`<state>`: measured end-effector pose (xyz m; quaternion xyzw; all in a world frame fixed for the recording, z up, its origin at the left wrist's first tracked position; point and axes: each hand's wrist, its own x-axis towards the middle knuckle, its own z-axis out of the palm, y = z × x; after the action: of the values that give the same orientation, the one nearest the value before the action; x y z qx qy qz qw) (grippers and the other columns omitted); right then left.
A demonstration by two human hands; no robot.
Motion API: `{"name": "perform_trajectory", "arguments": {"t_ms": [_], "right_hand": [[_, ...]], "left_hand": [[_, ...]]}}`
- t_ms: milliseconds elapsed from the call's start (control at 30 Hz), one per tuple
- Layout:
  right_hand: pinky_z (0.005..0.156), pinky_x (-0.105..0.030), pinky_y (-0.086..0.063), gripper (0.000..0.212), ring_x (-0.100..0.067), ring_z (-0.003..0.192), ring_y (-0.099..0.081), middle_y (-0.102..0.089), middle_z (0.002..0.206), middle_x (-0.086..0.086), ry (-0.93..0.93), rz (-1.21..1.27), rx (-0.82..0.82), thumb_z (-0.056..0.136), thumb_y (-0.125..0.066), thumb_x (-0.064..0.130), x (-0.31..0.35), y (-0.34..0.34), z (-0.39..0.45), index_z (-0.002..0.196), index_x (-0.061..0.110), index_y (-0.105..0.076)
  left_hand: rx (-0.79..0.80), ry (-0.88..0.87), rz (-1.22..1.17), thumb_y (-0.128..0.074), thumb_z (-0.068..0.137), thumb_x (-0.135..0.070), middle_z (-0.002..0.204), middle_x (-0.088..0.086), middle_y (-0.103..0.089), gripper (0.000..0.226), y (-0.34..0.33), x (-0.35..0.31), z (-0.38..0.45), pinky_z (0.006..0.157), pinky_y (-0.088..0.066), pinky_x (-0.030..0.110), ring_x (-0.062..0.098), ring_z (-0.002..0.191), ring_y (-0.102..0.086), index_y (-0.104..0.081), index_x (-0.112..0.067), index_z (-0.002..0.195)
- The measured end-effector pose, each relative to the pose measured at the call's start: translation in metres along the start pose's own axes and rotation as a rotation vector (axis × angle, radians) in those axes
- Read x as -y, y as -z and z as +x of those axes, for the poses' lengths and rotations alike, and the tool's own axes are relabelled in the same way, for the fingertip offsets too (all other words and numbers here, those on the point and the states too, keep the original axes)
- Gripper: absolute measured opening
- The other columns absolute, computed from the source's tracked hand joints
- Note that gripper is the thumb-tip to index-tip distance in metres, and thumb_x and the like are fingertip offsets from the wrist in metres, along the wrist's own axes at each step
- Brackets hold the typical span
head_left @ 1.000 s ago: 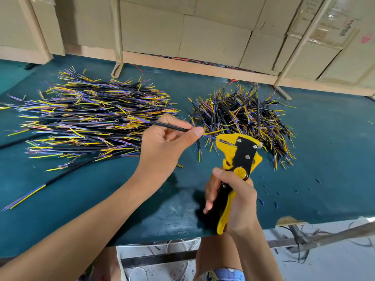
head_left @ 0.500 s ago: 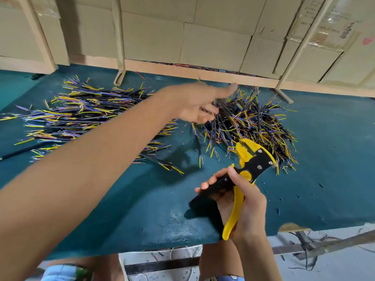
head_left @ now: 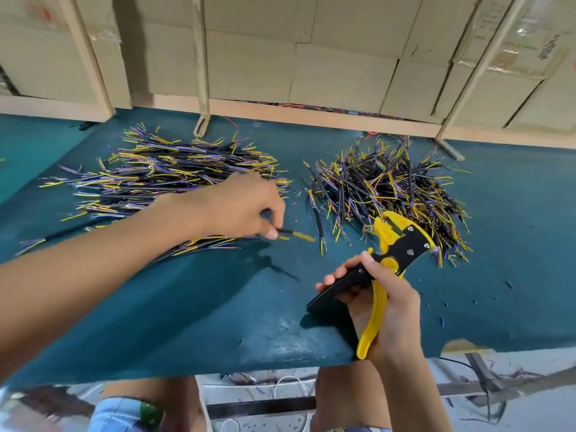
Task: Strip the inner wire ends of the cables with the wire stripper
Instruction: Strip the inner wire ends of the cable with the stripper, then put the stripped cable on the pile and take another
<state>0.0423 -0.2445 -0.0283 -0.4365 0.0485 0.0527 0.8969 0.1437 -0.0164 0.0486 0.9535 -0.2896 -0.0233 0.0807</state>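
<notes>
Left hand (head_left: pixel 240 207) reaches out over the near edge of the left-side cable pile (head_left: pixel 168 179), its fingers curled down and pinching the end of 1 black cable (head_left: pixel 285 232), whose yellow inner wire pokes out to the right past the fingertips; motion blur softens the tip, so the other wire colours at that end cannot be told. Right hand (head_left: pixel 377 300) sits nearer the table's front edge, fingers wrapped around the handles of the yellow and black wire stripper (head_left: pixel 389 263), with the black handle lying across the fingers and the yellow handle running down through the palm. Its head points up and away to the right, just touching or overlapping the near fringe of the right-side cable pile (head_left: pixel 389 188); whether it actually rests on those cables cannot be told. Both of the 2 piles lie on the teal table mat (head_left: pixel 187 307), well apart from each other, with a few loose cables and small bits of cut insulation scattered between and to the right. Cardboard boxes (head_left: pixel 311 57) stand behind wooden slats along the far edge of the table.
</notes>
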Motion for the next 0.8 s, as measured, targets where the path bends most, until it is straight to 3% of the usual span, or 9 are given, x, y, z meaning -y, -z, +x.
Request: {"name": "perform_trajectory", "arguments": {"t_ms": [100,200,267,400,467,533,633,800], "right_hand": [[0.072,-0.049,-0.057,0.025,-0.037,0.069,-0.062,-0.057,0.075,-0.019,0.005,0.011,-0.006,0.079,-0.076,0.025,0.0,0.0,-0.001,0.077,0.002,-0.066],[0.072,-0.049,-0.058,0.025,-0.037,0.068,-0.062,-0.056,0.075,-0.018,0.014,0.018,-0.017,0.08,-0.075,0.024,0.0,-0.002,0.0,0.077,0.001,-0.066],[0.071,-0.048,-0.058,0.026,-0.036,0.068,-0.061,-0.056,0.075,-0.018,0.002,0.03,-0.017,0.079,-0.075,0.024,0.001,-0.003,0.0,0.077,0.0,-0.065],[0.07,-0.046,-0.058,0.025,-0.035,0.067,-0.062,-0.058,0.077,-0.018,-0.022,0.052,-0.001,0.078,-0.076,0.022,0.0,-0.001,-0.002,0.078,-0.001,-0.065],[0.07,-0.047,-0.057,0.027,-0.035,0.067,-0.062,-0.062,0.083,-0.023,-0.013,0.013,0.036,0.078,-0.077,0.019,0.001,0.001,-0.002,0.084,-0.005,-0.066],[0.071,-0.049,-0.057,0.033,-0.035,0.069,-0.063,-0.068,0.093,-0.029,0.003,-0.094,0.104,0.079,-0.079,0.018,0.0,0.004,-0.001,0.093,-0.009,-0.067],[0.073,-0.05,-0.056,0.042,-0.036,0.069,-0.064,-0.068,0.094,-0.028,-0.014,-0.232,0.219,0.078,-0.084,0.021,-0.002,0.007,0.0,0.1,-0.01,-0.066],[0.075,-0.05,-0.055,0.035,-0.036,0.069,-0.064,-0.062,0.08,-0.021,-0.045,-0.231,0.239,0.073,-0.091,0.017,-0.004,0.011,0.001,0.097,0.001,-0.071]], "left_hand": [[-0.293,-0.026,-0.353,-0.08,0.085,-0.023,0.087,-0.012,-0.072,0.008,0.014,-0.009,-0.009,0.087,-0.05,0.033,0.007,0.087,-0.065,-0.075,-0.021,0.091],[-0.396,-0.062,-0.509,-0.078,0.086,-0.013,0.078,-0.013,-0.072,0.009,0.019,-0.024,-0.013,0.071,-0.05,0.015,0.002,0.073,-0.066,-0.072,-0.019,0.088],[-0.365,-0.079,-0.676,-0.074,0.088,-0.007,0.075,-0.006,-0.071,0.009,0.013,-0.031,-0.014,0.068,-0.05,0.013,0.004,0.066,-0.065,-0.071,-0.015,0.093],[-0.195,-0.007,-1.333,-0.069,0.087,-0.002,0.081,0.003,-0.067,0.021,-0.012,-0.036,-0.014,0.066,-0.06,0.035,0.018,0.074,-0.067,-0.071,-0.002,0.108],[-0.141,0.033,-1.609,-0.068,0.085,-0.006,0.083,0.003,-0.067,0.027,-0.027,-0.04,-0.012,0.066,-0.06,0.035,0.02,0.075,-0.068,-0.07,-0.002,0.112],[-0.184,0.092,-1.831,-0.067,0.083,-0.01,0.083,0.0,-0.069,0.029,-0.041,-0.046,-0.008,0.063,-0.06,0.033,0.018,0.073,-0.069,-0.068,-0.005,0.112],[-0.346,0.192,-1.965,-0.068,0.082,-0.017,0.084,-0.005,-0.067,0.026,-0.059,-0.053,-0.004,0.056,-0.06,0.032,0.018,0.069,-0.07,-0.068,-0.015,0.108],[-0.571,0.229,-1.925,-0.067,0.087,-0.018,0.079,-0.001,-0.062,0.022,-0.074,-0.062,-0.002,0.051,-0.056,0.029,0.02,0.067,-0.07,-0.068,-0.017,0.11]]}}
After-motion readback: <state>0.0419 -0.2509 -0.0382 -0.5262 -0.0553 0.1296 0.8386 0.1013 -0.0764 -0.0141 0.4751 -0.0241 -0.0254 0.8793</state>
